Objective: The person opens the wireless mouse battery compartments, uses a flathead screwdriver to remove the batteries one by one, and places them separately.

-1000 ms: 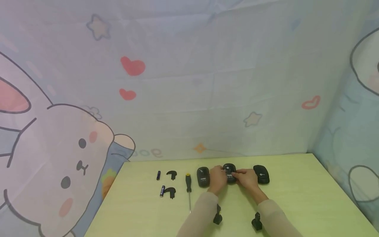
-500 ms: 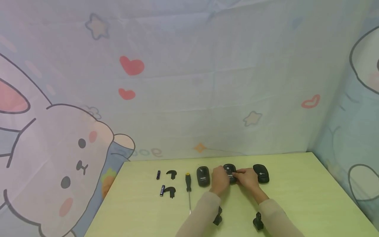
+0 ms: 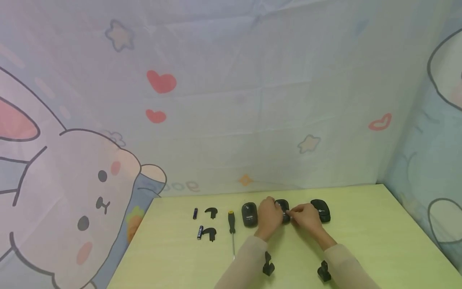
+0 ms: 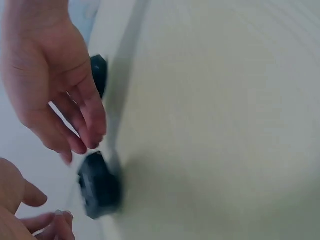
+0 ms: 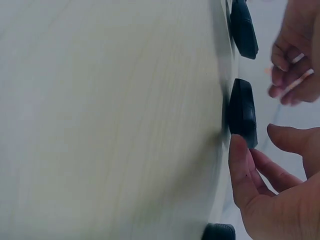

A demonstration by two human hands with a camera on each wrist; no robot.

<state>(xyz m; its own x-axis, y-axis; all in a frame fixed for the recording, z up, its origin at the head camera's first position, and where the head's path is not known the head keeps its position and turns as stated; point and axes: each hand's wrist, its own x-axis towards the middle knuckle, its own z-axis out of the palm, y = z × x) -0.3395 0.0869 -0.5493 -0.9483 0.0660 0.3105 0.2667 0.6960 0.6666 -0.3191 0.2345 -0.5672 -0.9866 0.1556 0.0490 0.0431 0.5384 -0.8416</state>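
A dark computer mouse lies on the table between my two hands. My left hand is at its left side and overlaps part of it in the head view; in the right wrist view that hand's fingers are loosely bent, apart from the mouse. My right hand is at the right side, fingers extended. In the right wrist view its index fingertip meets the near end of the mouse, with the thumb held away. A second mouse lies to the left, a third just behind my right hand.
To the left lie a screwdriver with a dark handle, two black hook-shaped pieces and two batteries. Small black devices sit by both sleeves. A printed cloth hangs behind the table's back edge.
My right thumb and fingertips have moved from the top of the middle mouse to its right edge. My left hand has shifted slightly. The mice stay in place on the table.
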